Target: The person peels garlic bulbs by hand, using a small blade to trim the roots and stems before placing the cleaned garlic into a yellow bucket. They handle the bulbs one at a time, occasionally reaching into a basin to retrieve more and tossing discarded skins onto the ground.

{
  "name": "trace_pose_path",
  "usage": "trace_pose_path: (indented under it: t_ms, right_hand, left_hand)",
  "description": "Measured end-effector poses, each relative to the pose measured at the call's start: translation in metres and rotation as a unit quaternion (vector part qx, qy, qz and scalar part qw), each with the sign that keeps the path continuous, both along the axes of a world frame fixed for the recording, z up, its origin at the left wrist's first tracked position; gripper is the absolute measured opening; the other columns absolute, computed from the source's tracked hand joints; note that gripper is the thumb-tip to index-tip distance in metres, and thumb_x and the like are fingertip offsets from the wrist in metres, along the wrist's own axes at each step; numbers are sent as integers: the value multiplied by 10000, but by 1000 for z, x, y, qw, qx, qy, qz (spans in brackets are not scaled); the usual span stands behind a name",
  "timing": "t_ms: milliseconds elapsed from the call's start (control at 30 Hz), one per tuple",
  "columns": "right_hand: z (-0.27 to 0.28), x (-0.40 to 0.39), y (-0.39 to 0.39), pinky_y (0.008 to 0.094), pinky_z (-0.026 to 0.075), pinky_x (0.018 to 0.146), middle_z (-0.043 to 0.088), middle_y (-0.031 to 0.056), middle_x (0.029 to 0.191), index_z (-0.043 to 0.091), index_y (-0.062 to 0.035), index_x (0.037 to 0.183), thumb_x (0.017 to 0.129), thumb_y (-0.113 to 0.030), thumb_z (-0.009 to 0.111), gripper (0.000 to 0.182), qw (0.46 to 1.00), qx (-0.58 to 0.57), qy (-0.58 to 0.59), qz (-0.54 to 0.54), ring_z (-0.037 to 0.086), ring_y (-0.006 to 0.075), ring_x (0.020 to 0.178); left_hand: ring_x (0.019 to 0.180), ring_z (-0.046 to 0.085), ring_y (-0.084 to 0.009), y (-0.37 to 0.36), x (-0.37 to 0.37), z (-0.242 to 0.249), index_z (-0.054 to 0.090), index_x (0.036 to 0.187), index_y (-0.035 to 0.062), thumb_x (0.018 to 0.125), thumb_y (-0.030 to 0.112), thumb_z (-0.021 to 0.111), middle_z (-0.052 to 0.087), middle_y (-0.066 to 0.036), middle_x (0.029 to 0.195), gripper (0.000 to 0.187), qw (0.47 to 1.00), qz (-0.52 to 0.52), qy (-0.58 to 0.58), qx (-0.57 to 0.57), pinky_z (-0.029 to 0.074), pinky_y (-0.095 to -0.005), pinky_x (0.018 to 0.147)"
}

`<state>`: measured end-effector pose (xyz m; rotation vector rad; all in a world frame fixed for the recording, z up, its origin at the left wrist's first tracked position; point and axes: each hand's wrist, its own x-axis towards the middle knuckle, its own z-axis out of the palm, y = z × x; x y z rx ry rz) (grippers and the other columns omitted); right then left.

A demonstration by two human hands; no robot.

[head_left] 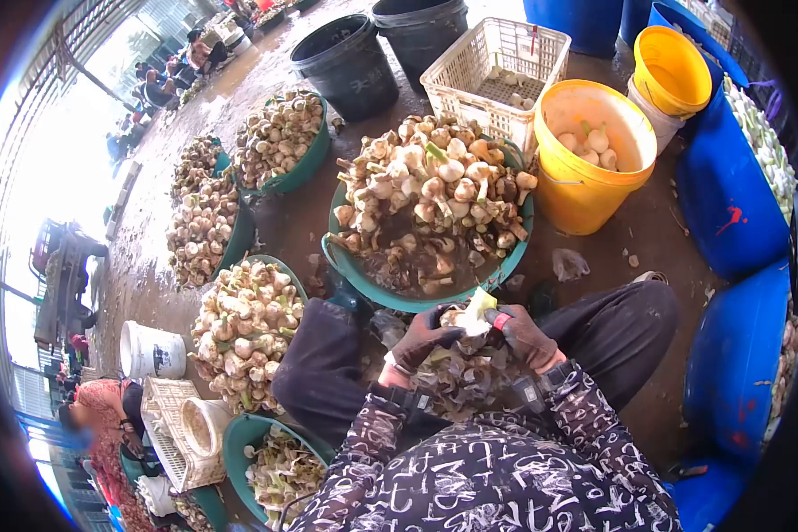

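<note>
Between my two dark-gloved hands is a pale garlic bulb (475,314) with a whitish-green piece of peel sticking up. My left hand (424,339) is closed around its left side. My right hand (527,339), with a red band on one finger, pinches the right side; whether it holds a small tool I cannot make out. Just beyond my hands stands a green tub (514,266) heaped with unpeeled, muddy bulbs (434,177). Loose brownish peels (465,377) lie below my hands, between my legs.
A yellow bucket (585,208) with several peeled white bulbs (597,142) stands at the right, beside a cream crate (457,97). Blue barrels (727,222) line the right side. More bulb-filled tubs (288,182) stand at the left. Other people (106,417) sit at the left and far back.
</note>
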<state>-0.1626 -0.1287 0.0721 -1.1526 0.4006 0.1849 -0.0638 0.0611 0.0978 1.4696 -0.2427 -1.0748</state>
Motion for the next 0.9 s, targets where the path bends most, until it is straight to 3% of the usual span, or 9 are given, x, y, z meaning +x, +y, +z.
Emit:
trace_pose_path:
  t_ms: [167, 300, 333, 433, 467, 567, 667, 767, 900]
  right_hand:
    - [32, -3, 9, 250, 464, 610, 634, 31, 876, 618, -12, 1030, 935, -326, 509, 346, 976, 202, 41, -76, 585, 101, 703]
    - [-8, -3, 5, 224, 464, 581, 630, 30, 878, 601, -15, 1055, 942, -408, 489, 424, 911, 395, 72, -92, 587, 106, 682]
    - [-51, -3, 13, 223, 429, 498, 627, 38, 832, 606, -15, 999, 940, -434, 486, 440, 988, 85, -43, -121, 547, 102, 600]
    - [-82, 2, 2, 267, 492, 629, 622, 54, 863, 592, -32, 1019, 957, -468, 417, 475, 973, 197, 92, -79, 581, 133, 698]
    - [-3, 1, 3, 268, 469, 589, 587, 29, 797, 582, -39, 1003, 967, -404, 442, 393, 989, 101, 102, -27, 541, 108, 657]
    - [-81, 2, 7, 237, 431, 539, 593, 20, 811, 580, -64, 1024, 942, -254, 532, 213, 1000, 1, -14, -22, 533, 87, 656]
    - [-9, -1, 13, 233, 467, 632, 583, 41, 945, 552, -46, 1119, 914, -158, 548, 233, 996, 72, -15, -53, 551, 100, 793]
    - [37, -3, 6, 259, 467, 831, 569, 60, 1080, 495, -25, 1234, 873, -76, 537, 367, 966, 254, -36, -18, 552, 135, 955]
    - [32, -5, 11, 347, 432, 922, 563, 99, 1146, 500, -28, 1236, 777, -77, 586, 469, 995, 26, -97, -10, 531, 230, 1081]
  left_hand:
    - [929, 584, -143, -20, -33, -22, 461, 1257, -14, 801, 82, 683, 594, -69, 1072, 516, 982, 141, -20, -120, 494, -279, 809]
    - [1036, 563, -170, -22, -37, -38, 404, 1299, -23, 738, 83, 767, 535, -115, 1201, 676, 997, 43, -53, -37, 473, -301, 888]
    - [1044, 563, -173, -23, -36, -33, 386, 1315, -21, 735, 87, 768, 538, -121, 1212, 703, 979, 57, -194, 16, 470, -299, 892]
    - [997, 592, -178, -28, -36, -14, 485, 1250, -29, 753, 125, 753, 610, -118, 1143, 586, 928, 116, -353, 0, 479, -297, 857]
    - [967, 605, -183, -25, -35, -19, 547, 1177, -32, 760, 139, 745, 639, -104, 1085, 492, 931, 36, -356, 72, 484, -301, 839]
    - [873, 635, -183, -20, -36, -41, 666, 982, -35, 816, 157, 698, 683, -86, 955, 255, 921, -12, -367, 128, 497, -290, 763]
    - [822, 644, -164, -17, -31, -67, 639, 1062, -18, 888, 267, 619, 683, -65, 932, 334, 978, 197, 59, 25, 509, -313, 766]
    - [978, 608, -188, -16, -29, -38, 586, 1139, -33, 929, 265, 551, 633, -96, 1081, 367, 890, 255, 278, -254, 493, -307, 848]
    - [1034, 587, -201, -3, -22, -16, 554, 1196, -34, 953, 248, 497, 607, -98, 1144, 377, 947, 212, 131, -203, 475, -295, 876]
